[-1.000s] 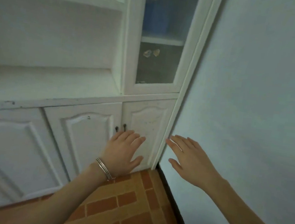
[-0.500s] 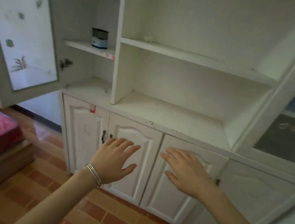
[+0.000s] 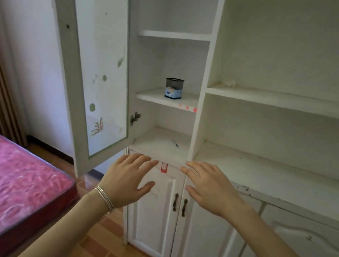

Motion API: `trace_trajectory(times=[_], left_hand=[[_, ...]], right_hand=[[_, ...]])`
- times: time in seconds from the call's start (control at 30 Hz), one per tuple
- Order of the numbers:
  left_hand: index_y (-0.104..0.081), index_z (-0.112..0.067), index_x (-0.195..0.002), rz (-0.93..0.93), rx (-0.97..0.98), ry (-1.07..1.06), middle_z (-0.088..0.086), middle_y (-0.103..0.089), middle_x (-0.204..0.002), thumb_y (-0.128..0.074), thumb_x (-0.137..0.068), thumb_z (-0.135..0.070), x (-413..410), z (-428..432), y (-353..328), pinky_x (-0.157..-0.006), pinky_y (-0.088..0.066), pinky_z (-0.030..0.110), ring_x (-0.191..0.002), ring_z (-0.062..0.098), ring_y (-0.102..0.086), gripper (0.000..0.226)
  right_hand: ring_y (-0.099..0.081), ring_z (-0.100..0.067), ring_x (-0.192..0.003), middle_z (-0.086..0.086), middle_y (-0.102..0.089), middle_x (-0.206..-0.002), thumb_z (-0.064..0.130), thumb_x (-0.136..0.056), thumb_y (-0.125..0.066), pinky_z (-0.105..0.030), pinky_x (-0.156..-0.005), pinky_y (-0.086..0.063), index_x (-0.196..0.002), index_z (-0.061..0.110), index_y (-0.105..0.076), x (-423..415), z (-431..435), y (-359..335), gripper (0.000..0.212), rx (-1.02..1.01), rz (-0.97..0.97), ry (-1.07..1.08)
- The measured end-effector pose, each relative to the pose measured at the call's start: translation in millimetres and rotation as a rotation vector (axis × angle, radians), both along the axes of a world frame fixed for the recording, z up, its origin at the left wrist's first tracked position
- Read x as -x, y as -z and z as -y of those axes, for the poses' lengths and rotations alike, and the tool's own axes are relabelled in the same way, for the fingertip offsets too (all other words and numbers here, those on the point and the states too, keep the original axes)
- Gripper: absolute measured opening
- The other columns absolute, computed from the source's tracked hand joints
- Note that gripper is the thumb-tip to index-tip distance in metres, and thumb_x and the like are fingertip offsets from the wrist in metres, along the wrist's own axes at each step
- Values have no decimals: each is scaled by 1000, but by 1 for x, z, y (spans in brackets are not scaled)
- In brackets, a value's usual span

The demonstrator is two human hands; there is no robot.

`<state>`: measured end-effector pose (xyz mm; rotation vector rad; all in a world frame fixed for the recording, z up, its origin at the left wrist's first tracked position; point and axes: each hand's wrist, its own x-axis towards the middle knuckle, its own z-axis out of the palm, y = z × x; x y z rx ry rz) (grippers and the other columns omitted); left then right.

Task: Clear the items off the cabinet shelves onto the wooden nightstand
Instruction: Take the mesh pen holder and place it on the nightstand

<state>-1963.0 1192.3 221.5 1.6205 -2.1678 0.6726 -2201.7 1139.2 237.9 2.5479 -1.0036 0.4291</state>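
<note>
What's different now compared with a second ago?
The view swung left, from the cabinet's right corner to its open glass door and a small container on a shelf. Both hands, left and right, stayed open and empty, held out ahead; nothing was picked up.

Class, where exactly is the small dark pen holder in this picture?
In the head view, the pen holder stands upright on the middle shelf of the left compartment, just right of the open glass door, above both hands.

Single head-worn wide-angle view, looking forward and slightly down, close to white cabinet (image 3: 201, 119), open glass door (image 3: 99, 65) at left, both hands (image 3: 125, 181) low centre in foreground, bed (image 3: 6, 183) at lower left edge, tiled floor (image 3: 108, 250) along bottom
</note>
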Motion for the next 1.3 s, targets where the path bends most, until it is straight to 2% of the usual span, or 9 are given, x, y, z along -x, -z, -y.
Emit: trace_trajectory(times=[0.17, 0.27, 0.37, 0.53, 0.63, 0.7, 0.8, 0.97, 1.3], left_hand=[[-55, -25, -127, -23, -4, 19, -5, -63, -117, -37, -84, -56, -30, 43, 0, -88, -48, 35, -108, 17, -59, 56], [-55, -26, -127, -27, 0, 22, -8, -63, -116, -39, -84, -57, -43, 72, 9, -89, -47, 34, -108, 14, -58, 55], [-56, -26, -125, -37, 15, 9, -7, -64, -114, -40, -84, -56, -59, 110, 13, -87, -49, 33, -106, 15, -60, 54], [-60, -22, -121, -38, 51, -6, -4, -65, -110, -40, -83, -54, -78, 182, -3, -83, -51, 35, -102, 18, -62, 53], [-60, -21, -120, -37, 102, -37, -4, -65, -110, -40, -83, -53, -85, 229, -20, -83, -50, 34, -102, 19, -61, 53], [-60, -20, -120, -57, 125, -50, -3, -65, -109, -40, -82, -52, -86, 256, -28, -84, -50, 34, -102, 19, -61, 53], [-60, -20, -119, -89, 141, -56, -3, -65, -110, -40, -82, -51, -86, 293, -34, -84, -50, 36, -103, 20, -61, 52], [-59, -19, -122, -105, 134, -54, 0, -63, -115, -40, -80, -48, -91, 359, -47, -84, -49, 36, -107, 22, -59, 54], [-57, -19, -123, -112, 95, 51, 5, -60, -123, -38, -84, -46, -110, 440, -42, -95, -47, 43, -113, 26, -57, 52]], right_hand=[[-62, -22, -100, -5, -65, -111, 31, -72, -58, -33, -77, -51, -112, 17, -62, -30, 45, -7, 43, -17, -40, 33], [-58, -23, -109, -6, -62, -118, 28, -78, -60, -34, -84, -48, -118, 16, -59, -42, 84, -13, 41, -17, -67, 31], [-52, -27, -117, -9, -56, -127, 28, -84, -53, -38, -92, -43, -124, 15, -54, -52, 132, -20, 43, 18, -80, 24], [-27, -20, -135, -3, -30, -148, 29, -95, -40, -32, -106, -23, -143, 21, -29, -65, 214, -42, 49, -10, -125, 31], [-44, -25, -125, -8, -47, -136, 26, -90, -51, -38, -99, -37, -134, 16, -45, -73, 263, -59, 45, 31, -86, 5], [-59, -27, -106, -10, -61, -118, 25, -79, -60, -38, -81, -50, -118, 13, -59, -80, 294, -68, 41, 64, -67, -13], [-64, -28, -93, -10, -65, -106, 27, -71, -57, -37, -70, -52, -109, 12, -64, -87, 325, -81, 41, 73, -24, 1], [-40, -25, -124, -6, -44, -137, 29, -94, -43, -36, -98, -35, -136, 15, -41, -97, 371, -102, 44, 125, -68, 49], [-39, -23, -122, -3, -42, -138, 25, -96, -40, -37, -97, -38, -137, 17, -38, -148, 449, -141, 42, 49, 60, 144]])
